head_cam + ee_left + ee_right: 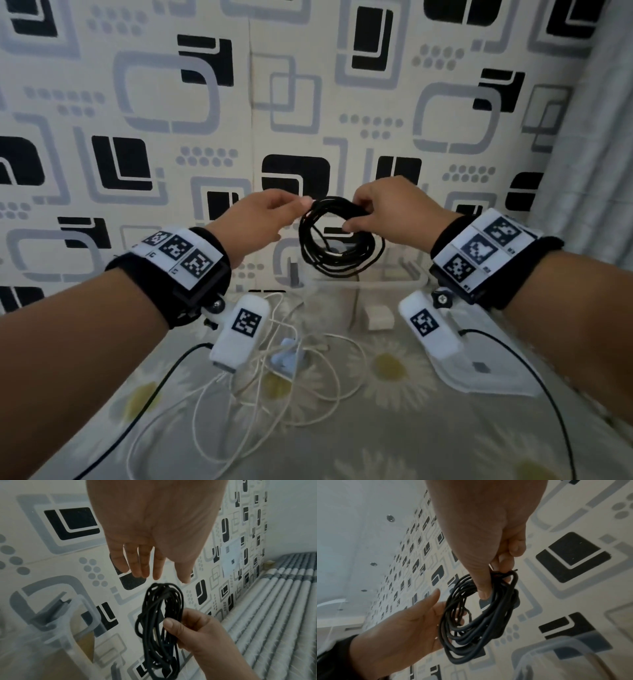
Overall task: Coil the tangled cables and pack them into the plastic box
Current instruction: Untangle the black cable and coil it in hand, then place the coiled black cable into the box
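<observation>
Black cable coil [337, 240]: thin, soft, light by the look of it; loops likely to spring apart unless pinched where the strands bunch, so the top of the bundle is the place to hold. Right hand [387, 214] pinches that top bunch between thumb and curled fingers, coil hanging in the air just above the clear plastic box [407, 282]. Left hand [263, 219] open, fingers straight, beside the coil, holding nothing. Several uneven loops, matte black. White cables [274, 373] lie tangled on the daisy-print bed below.
</observation>
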The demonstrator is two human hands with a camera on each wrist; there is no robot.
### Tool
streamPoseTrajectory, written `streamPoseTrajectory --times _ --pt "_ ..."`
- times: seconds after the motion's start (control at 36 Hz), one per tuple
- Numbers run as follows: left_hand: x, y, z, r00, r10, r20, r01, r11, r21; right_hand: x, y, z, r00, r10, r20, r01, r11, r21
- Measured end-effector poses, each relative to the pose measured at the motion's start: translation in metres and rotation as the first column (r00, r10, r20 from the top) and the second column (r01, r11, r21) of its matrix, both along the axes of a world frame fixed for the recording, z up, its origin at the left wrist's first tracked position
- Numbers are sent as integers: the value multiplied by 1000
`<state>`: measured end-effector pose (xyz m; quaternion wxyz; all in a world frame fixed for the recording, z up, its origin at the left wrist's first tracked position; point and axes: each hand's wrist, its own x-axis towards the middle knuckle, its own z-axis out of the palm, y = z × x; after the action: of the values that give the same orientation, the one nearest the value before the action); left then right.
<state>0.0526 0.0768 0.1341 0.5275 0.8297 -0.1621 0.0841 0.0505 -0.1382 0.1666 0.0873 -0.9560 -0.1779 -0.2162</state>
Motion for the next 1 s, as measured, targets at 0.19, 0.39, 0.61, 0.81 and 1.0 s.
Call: streamPoseTrajectory --times 0.19,0.39,0.61,0.81,1.0 --pt "37 -6 -6 990 34 -134 -29 999 46 36 -39 3 989 -143 -28 143 990 7" --pt "68 -16 -30 983 53 -177 -19 982 187 60 -60 -8 974 -217 -66 218 976 3" --pt "87 -26 -61 971 96 -217 -26 952 304 81 -42 -18 975 -186 -125 184 983 -28" --pt "101 -22 -75 967 73 -245 5 952 305 98 -15 -27 960 -214 -183 182 967 -176" --pt "103 -21 -82 978 22 -207 48 943 328 113 15 -37 925 -288 -247 197 921 -335"
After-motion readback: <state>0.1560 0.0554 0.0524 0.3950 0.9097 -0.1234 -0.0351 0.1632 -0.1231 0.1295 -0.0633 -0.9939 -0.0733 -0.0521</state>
